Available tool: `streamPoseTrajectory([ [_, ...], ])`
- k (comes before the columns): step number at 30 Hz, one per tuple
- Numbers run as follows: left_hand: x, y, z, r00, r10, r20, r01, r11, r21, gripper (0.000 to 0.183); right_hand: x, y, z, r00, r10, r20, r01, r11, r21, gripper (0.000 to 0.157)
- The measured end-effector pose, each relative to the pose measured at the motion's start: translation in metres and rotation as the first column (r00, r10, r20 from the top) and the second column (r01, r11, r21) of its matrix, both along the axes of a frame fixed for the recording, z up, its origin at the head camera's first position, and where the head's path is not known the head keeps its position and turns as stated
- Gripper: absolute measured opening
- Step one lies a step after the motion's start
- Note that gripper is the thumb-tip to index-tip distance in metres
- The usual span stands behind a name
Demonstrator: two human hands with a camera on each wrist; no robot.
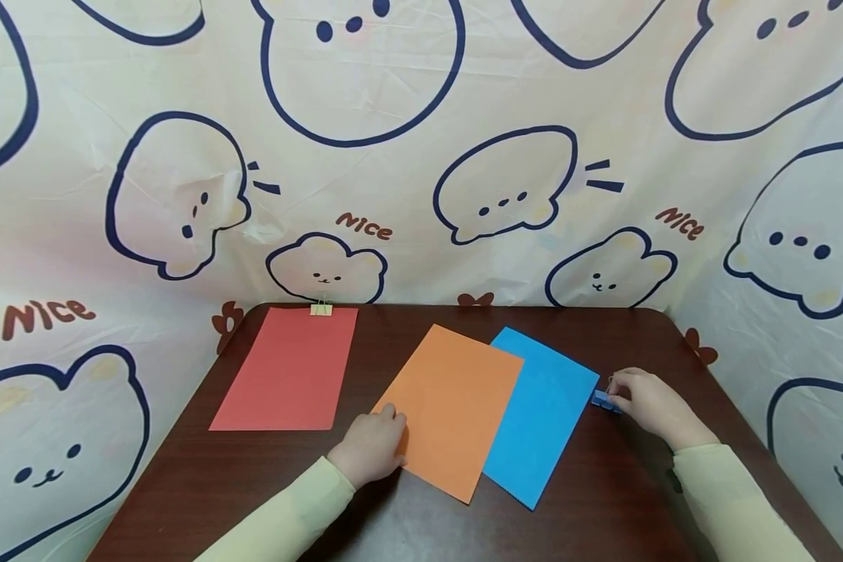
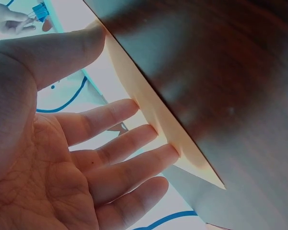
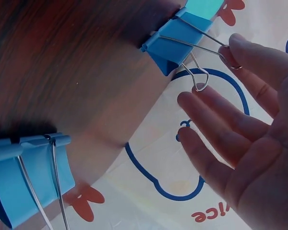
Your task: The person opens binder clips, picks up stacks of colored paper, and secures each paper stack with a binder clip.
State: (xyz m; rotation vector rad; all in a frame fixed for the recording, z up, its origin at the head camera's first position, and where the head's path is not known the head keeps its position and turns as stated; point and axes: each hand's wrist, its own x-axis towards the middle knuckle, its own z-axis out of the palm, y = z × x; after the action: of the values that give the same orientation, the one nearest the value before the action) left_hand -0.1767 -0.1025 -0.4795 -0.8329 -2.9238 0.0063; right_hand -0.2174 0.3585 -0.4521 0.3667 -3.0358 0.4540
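My left hand (image 1: pixel 368 446) rests on the left edge of an orange sheet of paper (image 1: pixel 457 414). In the left wrist view its fingers (image 2: pixel 122 167) are loosely extended, the tips and thumb touching the sheet. The orange sheet overlaps part of a blue sheet (image 1: pixel 544 421) on its right. My right hand (image 1: pixel 652 406) pinches a wire handle of a blue binder clip (image 3: pixel 182 40) between thumb and index finger, just right of the blue sheet. Its other fingers spread beside the clip's second handle.
A second blue binder clip (image 3: pixel 33 177) lies on the dark table in the right wrist view. At the back left, a red sheet (image 1: pixel 284 371) carries a pale yellow clip (image 1: pixel 321 311) on its far edge. A patterned curtain (image 1: pixel 407 179) surrounds the table.
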Motion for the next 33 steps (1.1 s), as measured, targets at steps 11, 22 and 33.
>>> streamPoseTrajectory([
  [11, -0.001, 0.0, 0.0, 1.0, 0.005, 0.014, -0.005, 1.0, 0.004, 0.05, -0.003, 0.0, -0.006, 0.998, -0.039, 0.041, 0.041, 0.997, -0.059, 0.041],
  [22, -0.001, 0.0, -0.001, 1.0, 0.011, 0.014, -0.011, 1.0, -0.001, 0.05, -0.002, -0.002, -0.008, 0.996, -0.062, 0.057, 0.067, 0.994, -0.082, 0.054],
  [33, -0.002, 0.001, -0.002, 1.0, 0.014, 0.022, -0.014, 1.0, -0.004, 0.05, 0.003, -0.002, -0.01, 0.999, -0.023, 0.032, 0.027, 0.987, -0.161, 0.044],
])
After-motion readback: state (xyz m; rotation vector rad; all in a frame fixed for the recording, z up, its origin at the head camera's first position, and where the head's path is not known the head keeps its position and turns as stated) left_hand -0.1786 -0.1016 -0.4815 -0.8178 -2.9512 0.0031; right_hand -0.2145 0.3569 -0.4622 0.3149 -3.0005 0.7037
